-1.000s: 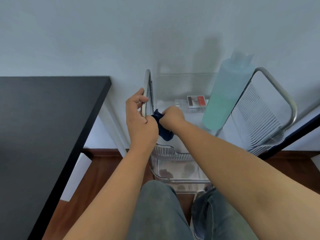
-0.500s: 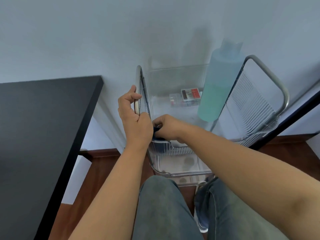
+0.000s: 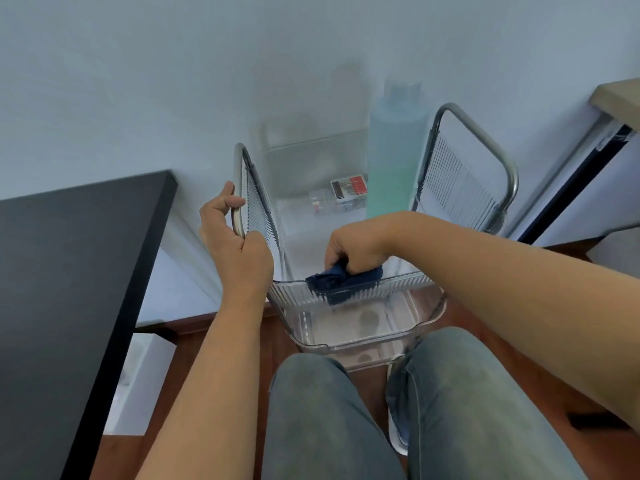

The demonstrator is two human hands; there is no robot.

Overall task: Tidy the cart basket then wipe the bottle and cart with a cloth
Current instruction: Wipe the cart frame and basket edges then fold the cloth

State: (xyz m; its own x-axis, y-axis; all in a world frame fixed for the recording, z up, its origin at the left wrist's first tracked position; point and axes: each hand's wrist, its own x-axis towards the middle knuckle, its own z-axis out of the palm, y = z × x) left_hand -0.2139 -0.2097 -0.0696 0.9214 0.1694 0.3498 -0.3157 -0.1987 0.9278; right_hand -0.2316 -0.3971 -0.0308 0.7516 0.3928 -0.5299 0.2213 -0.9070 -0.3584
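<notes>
At the cart (image 3: 512, 174) basket's front rim, right hand (image 3: 353, 249) pinches the cloth (image 3: 341, 280); left hand (image 3: 233, 237) grips the side handle (image 3: 238, 202).

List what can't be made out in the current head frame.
- Bottle cap: blurred against the wall.
- Small box label: too small to read.
- Right hand fingers: tips buried in the cloth.
- Cart's lower tiers: hidden by the top basket and knees.

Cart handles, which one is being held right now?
The left handle, gripped by the left hand. The right handle beside the bottle is untouched.
</notes>
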